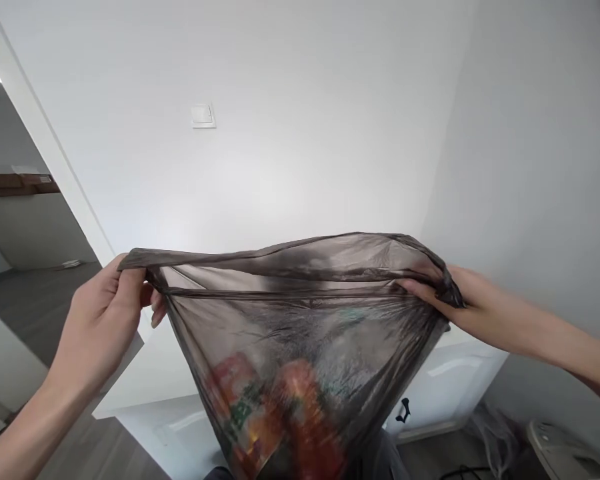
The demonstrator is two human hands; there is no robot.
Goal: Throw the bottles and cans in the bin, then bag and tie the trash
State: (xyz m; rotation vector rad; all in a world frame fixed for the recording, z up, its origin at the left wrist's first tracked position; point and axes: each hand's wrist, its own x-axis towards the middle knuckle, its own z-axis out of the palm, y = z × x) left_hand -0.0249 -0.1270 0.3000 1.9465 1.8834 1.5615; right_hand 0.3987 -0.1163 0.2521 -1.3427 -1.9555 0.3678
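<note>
The dark plastic bag (280, 327) hung stretched between your hands before the white cabinet (440, 380), red-and-orange packages (300, 407) inside; your left fingers (130, 287) and right fingers (430, 297) clamped its rim.

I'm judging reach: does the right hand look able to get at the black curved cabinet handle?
Probably not: the right hand is gripping the dark translucent plastic bag, though the black curved cabinet handle itself looks uncovered.
</note>
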